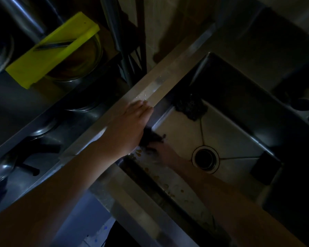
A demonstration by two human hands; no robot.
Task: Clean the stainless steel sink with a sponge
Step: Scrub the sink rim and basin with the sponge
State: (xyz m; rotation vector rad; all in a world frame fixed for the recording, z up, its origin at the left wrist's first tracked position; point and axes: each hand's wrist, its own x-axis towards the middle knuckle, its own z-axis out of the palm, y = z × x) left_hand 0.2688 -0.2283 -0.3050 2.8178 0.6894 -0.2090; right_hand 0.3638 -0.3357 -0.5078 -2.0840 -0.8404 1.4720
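The sink is lying in poor light. Its floor is showing pale while its far and right walls are sinking into shadow, so missed patches are looking like the main risk. The left grip is resting flat and straight-fingered on the left rim, which is carrying water drops; weight leaned there is inviting a slip. The right grip is reaching down to the foot of the left wall, where the dark sponge is sitting. I cannot tell whether its fingers are curling round the sponge. A dark scrubby wad is lying in the far corner. The drain is standing open mid-floor. Brownish scraps are clinging along the near wall, just beside the sponge, and a careless sweep is likely sending them into the drain and clogging it.
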